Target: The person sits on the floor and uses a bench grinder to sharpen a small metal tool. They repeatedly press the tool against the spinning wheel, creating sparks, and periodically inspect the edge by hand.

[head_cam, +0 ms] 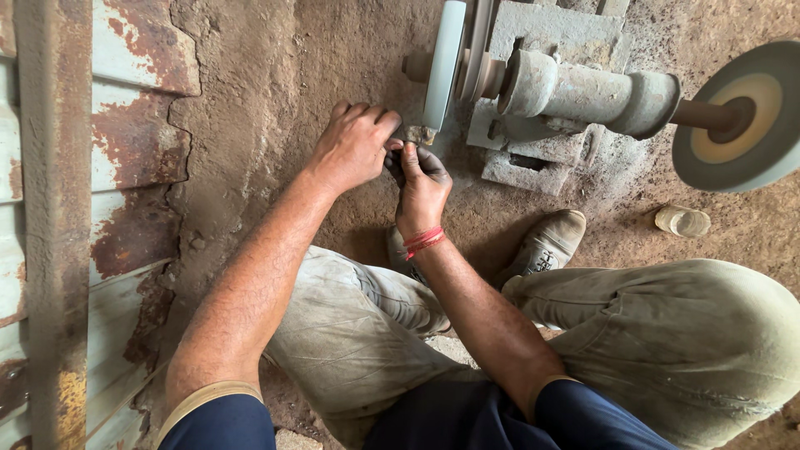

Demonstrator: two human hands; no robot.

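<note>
Left hand [354, 146] and right hand [421, 185] both pinch a small dark workpiece [419, 133], held against the rim of the grinding wheel [443, 62]. Its shape is mostly hidden by fingers. The polishing disc [742, 117] is cut off at frame right. A small cup [682, 221] lies on the dirt floor [275, 75].

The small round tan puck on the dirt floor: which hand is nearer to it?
The right hand. It is left of the small round tan puck, by the pale grinding wheel; the left hand lies farther left.
</note>
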